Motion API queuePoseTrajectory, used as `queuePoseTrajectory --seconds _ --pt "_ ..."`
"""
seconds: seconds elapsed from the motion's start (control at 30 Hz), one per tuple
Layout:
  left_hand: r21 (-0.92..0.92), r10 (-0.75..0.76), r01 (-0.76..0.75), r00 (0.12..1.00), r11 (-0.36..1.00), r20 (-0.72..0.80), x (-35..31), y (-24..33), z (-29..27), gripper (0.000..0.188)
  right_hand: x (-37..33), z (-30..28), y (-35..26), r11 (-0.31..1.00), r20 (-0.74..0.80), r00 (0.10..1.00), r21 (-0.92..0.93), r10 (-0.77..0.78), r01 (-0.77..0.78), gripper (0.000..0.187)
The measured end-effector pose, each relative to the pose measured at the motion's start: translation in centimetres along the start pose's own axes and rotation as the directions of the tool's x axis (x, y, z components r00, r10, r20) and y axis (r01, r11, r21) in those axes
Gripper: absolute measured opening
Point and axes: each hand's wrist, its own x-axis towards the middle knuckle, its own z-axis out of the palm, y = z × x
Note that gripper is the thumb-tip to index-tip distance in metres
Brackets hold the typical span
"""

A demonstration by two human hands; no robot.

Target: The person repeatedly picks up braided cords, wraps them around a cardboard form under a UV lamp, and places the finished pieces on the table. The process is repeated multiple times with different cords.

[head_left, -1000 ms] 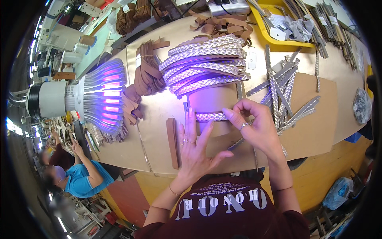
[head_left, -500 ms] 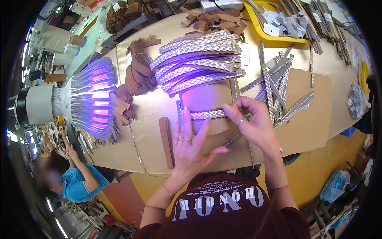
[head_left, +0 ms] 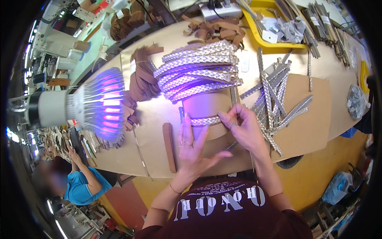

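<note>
A silvery braided strip (head_left: 205,121) with a brown edge lies across a tan curved form (head_left: 209,103). My left hand (head_left: 195,153) is open, its fingers spread, with the fingertips resting at the strip's left end. At the other end, the thumb and fingers of my right hand (head_left: 244,125) are closed in a pinch on the strip. Farther up the same form, several braided strips (head_left: 199,73) are layered in a thick stack. A narrow grey strip, partly hidden, pokes out beside my left thumb.
A glowing lamp (head_left: 101,104) with a finned head reaches in from the left. Loose braided strips (head_left: 274,99) lie on a cardboard sheet (head_left: 300,127) at right. Brown strip bundles (head_left: 143,77), a flat brown strip (head_left: 168,147) and a yellow tray (head_left: 274,44) surround the form. A person in blue (head_left: 87,185) works at left.
My right hand has shifted slightly left along the braided strip, still pinching it. The left hand stays spread at the strip's left end. The whole view has shifted a little.
</note>
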Motion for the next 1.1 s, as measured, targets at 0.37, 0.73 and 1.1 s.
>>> queuePoseTrajectory --seconds 0.37,0.73,1.1 --pt "-0.097 0.025 -0.047 0.977 0.994 -0.214 -1.3 -0.7 -0.3 0.091 1.0 -2.6 -0.5 0.888 0.212 0.976 0.457 -0.043 -0.060 0.025" --pt "0.076 -0.090 0.082 0.990 0.994 0.107 2.7 -0.2 -1.0 0.089 4.0 -2.9 -0.9 0.954 0.062 0.998 0.300 -0.011 -0.008 0.026" --pt "-0.208 -0.086 0.105 0.991 0.973 0.100 3.2 -1.0 -0.2 0.093 4.3 -1.1 0.7 0.981 -0.090 0.984 0.102 -0.156 0.164 0.029"
